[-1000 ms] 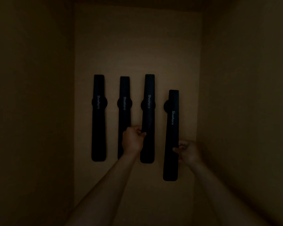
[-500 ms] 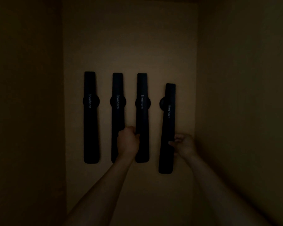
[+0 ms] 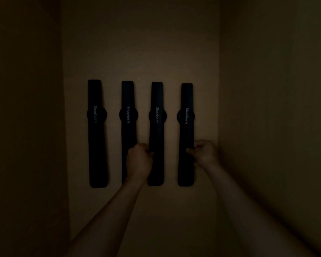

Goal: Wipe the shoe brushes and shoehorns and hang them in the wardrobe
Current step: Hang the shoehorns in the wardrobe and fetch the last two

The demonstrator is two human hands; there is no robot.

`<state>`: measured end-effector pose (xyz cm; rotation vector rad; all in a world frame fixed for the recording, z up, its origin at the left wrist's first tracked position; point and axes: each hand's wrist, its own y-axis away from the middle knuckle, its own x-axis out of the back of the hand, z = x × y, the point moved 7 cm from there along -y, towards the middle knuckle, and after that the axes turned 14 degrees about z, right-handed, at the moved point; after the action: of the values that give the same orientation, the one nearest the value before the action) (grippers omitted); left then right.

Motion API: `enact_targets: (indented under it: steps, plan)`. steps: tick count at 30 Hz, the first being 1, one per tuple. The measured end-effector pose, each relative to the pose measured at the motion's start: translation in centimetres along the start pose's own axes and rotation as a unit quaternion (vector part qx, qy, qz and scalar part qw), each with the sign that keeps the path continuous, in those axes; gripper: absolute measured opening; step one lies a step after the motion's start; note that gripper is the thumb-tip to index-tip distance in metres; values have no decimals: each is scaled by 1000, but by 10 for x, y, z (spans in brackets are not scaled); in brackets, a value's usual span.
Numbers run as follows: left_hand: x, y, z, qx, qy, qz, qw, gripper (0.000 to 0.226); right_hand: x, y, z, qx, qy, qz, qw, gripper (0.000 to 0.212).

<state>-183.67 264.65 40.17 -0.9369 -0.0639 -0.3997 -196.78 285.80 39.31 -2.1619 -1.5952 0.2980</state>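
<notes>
Looking into a dim wardrobe, I note:
Shoehorns: four long, flat, black strips, each printed "Shoehorn", hang upright in a row on the back wall (image 3: 141, 52), each over a round dark mount.
Left hand (image 3: 139, 160): my fingers curl round the left edge of the third shoehorn (image 3: 157, 134), low down.
Right hand (image 3: 204, 153): I pinch the right edge of the fourth shoehorn (image 3: 186, 134).
Others: first shoehorn (image 3: 96, 134) and second shoehorn (image 3: 129, 127) hang untouched.
Room: plain smooth side walls stand close; bare wall above and below.
</notes>
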Motion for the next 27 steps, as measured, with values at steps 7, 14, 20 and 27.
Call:
enact_targets:
  steps: [7, 14, 20, 27]
  plan:
    - [0, 0, 4, 3, -7, 5, 1000, 42, 10, 2, -5, 47, 34, 41, 997, 33]
    - [0, 1, 4, 6, 3, -4, 1000, 50, 10, -1, -3, 53, 30, 36, 997, 35]
    - [0, 1, 5, 11, 6, -12, 1000, 50, 10, -1, -4, 52, 37, 34, 997, 39]
    - [12, 4, 8, -7, -32, -26, 999, 19, 18, 7, -7, 53, 57, 31, 997, 25]
